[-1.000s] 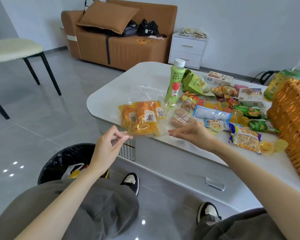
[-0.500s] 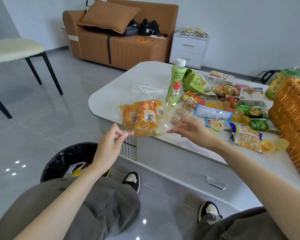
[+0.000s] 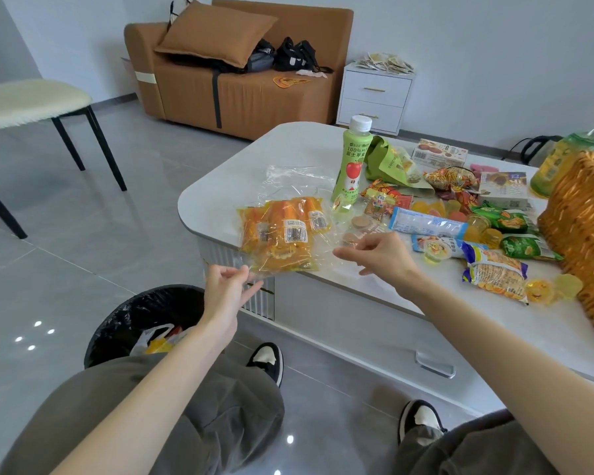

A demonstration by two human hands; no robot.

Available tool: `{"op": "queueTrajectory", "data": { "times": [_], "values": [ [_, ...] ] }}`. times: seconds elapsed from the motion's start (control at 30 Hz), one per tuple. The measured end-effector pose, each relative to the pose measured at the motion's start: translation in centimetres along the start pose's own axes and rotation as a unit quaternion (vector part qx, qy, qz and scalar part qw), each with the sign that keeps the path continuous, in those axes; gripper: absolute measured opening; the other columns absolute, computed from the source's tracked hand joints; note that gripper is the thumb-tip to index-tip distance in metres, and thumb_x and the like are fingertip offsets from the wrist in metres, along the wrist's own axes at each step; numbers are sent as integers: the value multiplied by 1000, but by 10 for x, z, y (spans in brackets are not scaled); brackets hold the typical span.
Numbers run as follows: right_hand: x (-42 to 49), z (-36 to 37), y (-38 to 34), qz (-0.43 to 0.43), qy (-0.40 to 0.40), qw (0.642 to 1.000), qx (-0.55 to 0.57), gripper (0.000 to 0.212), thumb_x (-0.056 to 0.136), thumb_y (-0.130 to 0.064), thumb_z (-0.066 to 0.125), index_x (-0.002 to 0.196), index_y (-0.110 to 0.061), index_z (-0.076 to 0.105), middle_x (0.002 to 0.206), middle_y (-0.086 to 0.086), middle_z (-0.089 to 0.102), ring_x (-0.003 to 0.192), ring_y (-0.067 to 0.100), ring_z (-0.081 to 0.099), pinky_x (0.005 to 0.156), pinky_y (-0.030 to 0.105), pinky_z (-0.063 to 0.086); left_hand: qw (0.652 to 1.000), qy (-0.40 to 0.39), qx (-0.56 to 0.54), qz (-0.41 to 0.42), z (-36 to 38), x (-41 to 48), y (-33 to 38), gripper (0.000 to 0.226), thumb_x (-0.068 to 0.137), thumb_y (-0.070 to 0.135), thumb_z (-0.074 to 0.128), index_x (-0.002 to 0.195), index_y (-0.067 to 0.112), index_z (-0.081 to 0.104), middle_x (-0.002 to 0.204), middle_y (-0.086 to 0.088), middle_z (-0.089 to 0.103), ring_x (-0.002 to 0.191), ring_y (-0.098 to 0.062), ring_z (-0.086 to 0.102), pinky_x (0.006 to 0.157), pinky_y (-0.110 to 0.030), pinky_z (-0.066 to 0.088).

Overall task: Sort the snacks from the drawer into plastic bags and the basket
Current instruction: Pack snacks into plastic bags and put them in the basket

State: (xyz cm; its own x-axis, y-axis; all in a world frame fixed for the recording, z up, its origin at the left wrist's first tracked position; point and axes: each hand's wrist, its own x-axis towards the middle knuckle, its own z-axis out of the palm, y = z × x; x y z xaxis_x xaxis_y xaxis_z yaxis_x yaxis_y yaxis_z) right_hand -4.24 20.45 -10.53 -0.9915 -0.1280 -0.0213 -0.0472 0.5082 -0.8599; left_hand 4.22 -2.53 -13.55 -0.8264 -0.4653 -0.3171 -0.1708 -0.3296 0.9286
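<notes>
Near corner of the table [image 3: 240,173]: carries the clear plastic bag [image 3: 323,245], flat on the top, its near edge hanging just past the rim.
Bag contents: orange packets [image 3: 282,231], several, overlapping, barcode labels up, bunched in the left half.
Left hand [image 3: 225,293]: pinches the bag's near-left corner between thumb and forefinger; other fingers loose and spread below.
Right hand [image 3: 381,255]: thumb and forefinger pressed together on the film at the bag's right edge; remaining fingers curled under. Hard to tell how much film sits between them, being transparent.
Weight: light, by the look of it; a few small sealed packets, nothing rigid.
Film: thin, limp, slick; likely to crease, cling, and slip out of a shallow pinch.
Packets: soft, squashable, probably free to slide toward whichever side dips.
Where to grip: along the edge now pinched, both sides, taking a deep fold of film and not the bare rim; or from under the packets, to bear the load.
Risk: dipping the near side and spilling toward the bin [image 3: 134,313] below.
Elsewhere: loose snacks [image 3: 494,272] and a green bottle [image 3: 352,162] further along the top, unsorted; basket [image 3: 583,228] at the far right, well apart from the bag.
</notes>
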Motion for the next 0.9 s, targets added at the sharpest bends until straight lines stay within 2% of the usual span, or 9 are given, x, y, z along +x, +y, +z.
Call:
{"op": "queueTrajectory", "data": {
  "times": [0.13,0.27,0.33,0.37,0.43,0.53,0.67,0.77,0.9],
  "values": [
    [-1,8,-4,74,-94,982,148,27,85,-18,73,75,-7,50,78,7,57,88,20,63,76,32,60,996,-13,-64,-52,1,1,4,14,94,-7,48,87,5,46,114,-18,55,94,-26,65,88,-37,52],
    [-5,15,-14,158,-86,933,310,19,83,2,69,73,-3,54,86,17,69,72,22,70,61,24,60,990,-16,-123,-67,0,1,9,26,94,-13,42,78,8,43,107,-16,64,85,-24,68,76,-38,56],
    [-5,17,-15,207,-68,909,356,10,79,7,71,85,6,63,81,16,68,62,17,70,54,20,57,992,-4,-112,-66,-2,3,9,23,94,-12,42,83,9,42,105,-15,66,73,-19,71,76,-37,58],
    [-5,18,-15,224,-62,898,373,15,77,9,71,91,10,65,79,16,69,60,16,70,52,19,57,991,2,-114,-71,-2,3,7,21,94,-12,43,85,8,44,107,-16,66,72,-18,71,78,-38,58],
    [-7,20,-14,243,-57,887,388,18,76,10,72,92,11,66,76,13,71,60,15,71,53,20,57,986,10,-127,-104,-2,3,6,13,94,-6,46,95,5,50,114,-18,63,81,-21,68,74,-38,60],
    [-9,21,-16,238,-67,888,388,17,78,7,72,94,8,67,77,12,72,62,15,71,54,19,57,975,-42,-140,-170,-1,-2,6,27,93,18,54,118,9,50,118,-19,57,99,-31,62,64,-42,61],
    [-14,25,-23,238,-76,896,367,11,83,5,66,93,2,63,92,13,63,71,22,67,61,27,60,974,-143,-43,-168,10,-10,5,51,71,32,79,115,16,60,116,-12,63,107,-30,63,83,-42,57],
    [-21,35,-29,209,-89,919,322,19,82,-6,73,96,-2,61,100,7,64,76,19,64,68,29,60,979,-106,-48,-166,20,-10,5,67,51,40,85,110,16,64,113,-6,65,105,-24,64,81,-39,58],
    [-26,55,-29,189,-8,930,314,36,68,-15,87,86,-7,57,76,3,67,62,11,65,66,25,59,987,-38,-43,-152,33,-8,-2,59,57,40,87,107,16,66,103,-3,70,97,-20,67,67,-32,59]
  ]
}}
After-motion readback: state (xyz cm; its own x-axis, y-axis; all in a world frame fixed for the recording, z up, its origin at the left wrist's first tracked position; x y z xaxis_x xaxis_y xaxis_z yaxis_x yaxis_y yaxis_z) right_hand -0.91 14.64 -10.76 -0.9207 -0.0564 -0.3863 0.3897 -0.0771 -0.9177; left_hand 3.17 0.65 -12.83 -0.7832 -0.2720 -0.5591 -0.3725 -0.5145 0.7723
